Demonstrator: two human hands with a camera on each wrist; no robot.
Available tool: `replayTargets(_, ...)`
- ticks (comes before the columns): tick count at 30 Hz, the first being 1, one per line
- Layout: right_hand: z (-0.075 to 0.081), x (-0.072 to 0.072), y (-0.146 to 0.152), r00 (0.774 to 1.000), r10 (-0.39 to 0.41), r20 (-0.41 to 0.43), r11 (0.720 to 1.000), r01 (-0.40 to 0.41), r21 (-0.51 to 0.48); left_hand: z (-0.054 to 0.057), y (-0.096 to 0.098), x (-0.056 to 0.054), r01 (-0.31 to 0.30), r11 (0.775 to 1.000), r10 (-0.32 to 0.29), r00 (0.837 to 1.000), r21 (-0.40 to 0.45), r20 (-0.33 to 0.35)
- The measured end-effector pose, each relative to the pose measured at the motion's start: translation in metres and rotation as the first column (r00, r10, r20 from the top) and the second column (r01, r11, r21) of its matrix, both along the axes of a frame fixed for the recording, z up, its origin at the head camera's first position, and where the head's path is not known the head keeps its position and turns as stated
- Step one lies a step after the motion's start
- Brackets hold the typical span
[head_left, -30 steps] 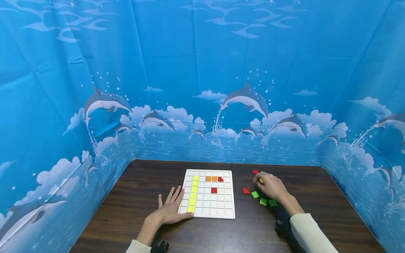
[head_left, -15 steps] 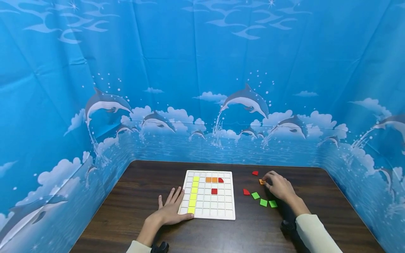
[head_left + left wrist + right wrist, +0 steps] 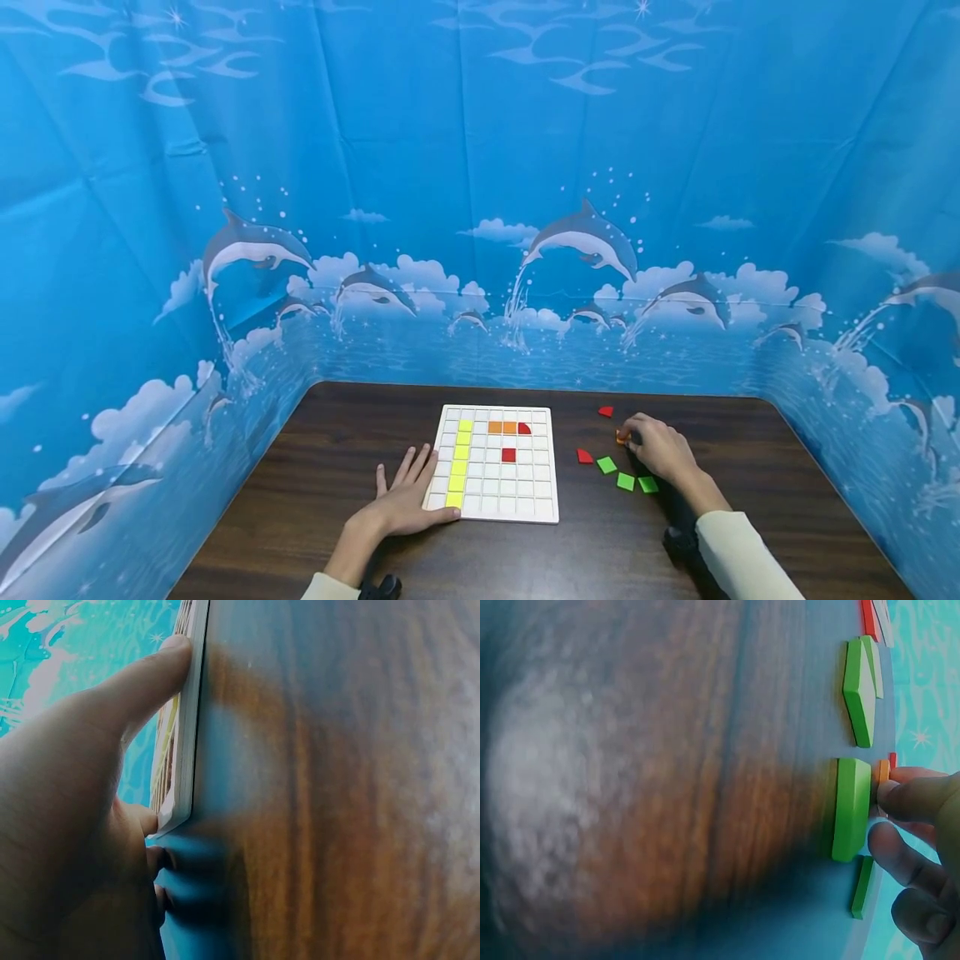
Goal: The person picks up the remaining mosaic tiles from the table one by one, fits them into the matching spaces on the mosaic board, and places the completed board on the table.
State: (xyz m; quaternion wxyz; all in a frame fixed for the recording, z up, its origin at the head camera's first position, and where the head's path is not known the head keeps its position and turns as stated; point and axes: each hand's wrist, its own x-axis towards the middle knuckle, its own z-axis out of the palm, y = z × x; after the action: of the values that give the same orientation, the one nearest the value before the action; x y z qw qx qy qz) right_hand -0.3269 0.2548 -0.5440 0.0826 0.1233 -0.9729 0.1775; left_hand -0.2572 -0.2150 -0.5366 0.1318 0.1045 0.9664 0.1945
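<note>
- Right of the board (image 3: 507, 488), fingers of the right hand (image 3: 662, 451) pinch a loose orange tile (image 3: 883, 769); it is likely light, stiff and slick, best gripped by opposite edges.
- At the board's left edge, the left hand (image 3: 405, 503) spreads its fingers.
- Dark wood-grain tabletop (image 3: 525, 558) beneath the board; dolphin-print curtain (image 3: 420, 167) behind it.

0 readable texts, labels, brands, numbers or signs in any of 3 views.
</note>
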Motion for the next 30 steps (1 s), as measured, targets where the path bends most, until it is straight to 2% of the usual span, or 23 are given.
replayTargets(6, 0.0004, 0.0008, -0.0029, 1.0, -0.013, -0.007, 1.0, 0.013, 0.006, -0.0005, -0.0003, 0.0003, 0.013, 0.999, -0.013, 1.0, 0.034, 0.001)
replayTargets(13, 0.0018, 0.0008, -0.0049, 0.999, -0.037, -0.006, 0.999, 0.037, 0.032, -0.0012, -0.0005, 0.0, 0.007, 1.0, -0.007, 1.0, -0.003, 0.0)
replayTargets(30, 0.0042, 0.003, -0.0051, 1.0, -0.002, -0.018, 0.998, 0.003, 0.056, -0.0018, -0.0016, -0.0012, 0.012, 1.0, -0.012, 1.0, 0.015, -0.004)
